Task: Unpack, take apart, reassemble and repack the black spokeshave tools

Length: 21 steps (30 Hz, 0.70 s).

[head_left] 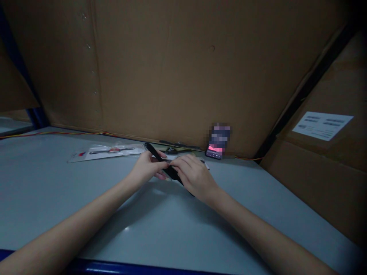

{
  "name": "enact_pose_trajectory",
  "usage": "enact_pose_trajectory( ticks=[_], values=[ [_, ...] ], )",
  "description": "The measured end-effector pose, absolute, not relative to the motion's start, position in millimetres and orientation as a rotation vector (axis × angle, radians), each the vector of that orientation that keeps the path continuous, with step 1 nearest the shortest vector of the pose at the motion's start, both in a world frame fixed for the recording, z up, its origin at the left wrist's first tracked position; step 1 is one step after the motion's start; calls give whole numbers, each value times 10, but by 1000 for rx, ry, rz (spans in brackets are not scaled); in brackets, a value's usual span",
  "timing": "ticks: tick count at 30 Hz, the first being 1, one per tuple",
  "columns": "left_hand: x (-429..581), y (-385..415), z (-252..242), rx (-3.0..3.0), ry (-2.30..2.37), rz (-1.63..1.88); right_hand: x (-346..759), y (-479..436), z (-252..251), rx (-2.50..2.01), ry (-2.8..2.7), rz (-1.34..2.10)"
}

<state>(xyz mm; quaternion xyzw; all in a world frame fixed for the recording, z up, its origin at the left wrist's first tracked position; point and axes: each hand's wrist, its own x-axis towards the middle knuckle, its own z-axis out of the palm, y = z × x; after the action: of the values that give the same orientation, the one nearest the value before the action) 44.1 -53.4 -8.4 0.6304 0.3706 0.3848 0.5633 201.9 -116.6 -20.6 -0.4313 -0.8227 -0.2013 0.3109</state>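
Note:
A long black tool with a slim, rounded handle (154, 151) is held slantwise over the table, its upper end pointing up and left. My left hand (148, 166) is closed around it below that end, thumb across the front. My right hand (195, 176) is closed with the fingertips pinched at the tool's middle, close to my left thumb. The lower part widens and is partly hidden behind my right hand, so its exact kind cannot be made out. Some pale or clear material shows near the fingers.
A clear-wrapped card package (110, 150) holding a dark, slim tool lies on the grey table (160, 225). Behind my hands are more flat packages, partly covered. A lit phone (218, 142) leans against the cardboard wall (160, 76). A labelled cardboard box (318, 160) stands right; thin wires (71, 133) run along the back.

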Motion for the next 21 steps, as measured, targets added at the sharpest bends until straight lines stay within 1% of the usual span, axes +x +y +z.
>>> enact_pose_trajectory(
  ticks=[6, 10, 12, 15, 21],
  values=[
    [443, -572, -40, 1501, 918, 845, 2057, -1152, -215, -1042, -2276, -695],
    [429, -562, -35, 1519, 945, 780, 2077, -1168, -176, -1031, -2369, -722],
    [401, -549, -25, 1531, 936, 729, 2052, -1198, -140, -1062, -2421, -673],
    [344, -544, 7, 1536, 921, 630, 1992, -1246, -99, -1135, -2463, -505],
    [302, -546, 14, 1563, 913, 559, 1972, -1250, -135, -1004, -2434, -395]
  ],
)
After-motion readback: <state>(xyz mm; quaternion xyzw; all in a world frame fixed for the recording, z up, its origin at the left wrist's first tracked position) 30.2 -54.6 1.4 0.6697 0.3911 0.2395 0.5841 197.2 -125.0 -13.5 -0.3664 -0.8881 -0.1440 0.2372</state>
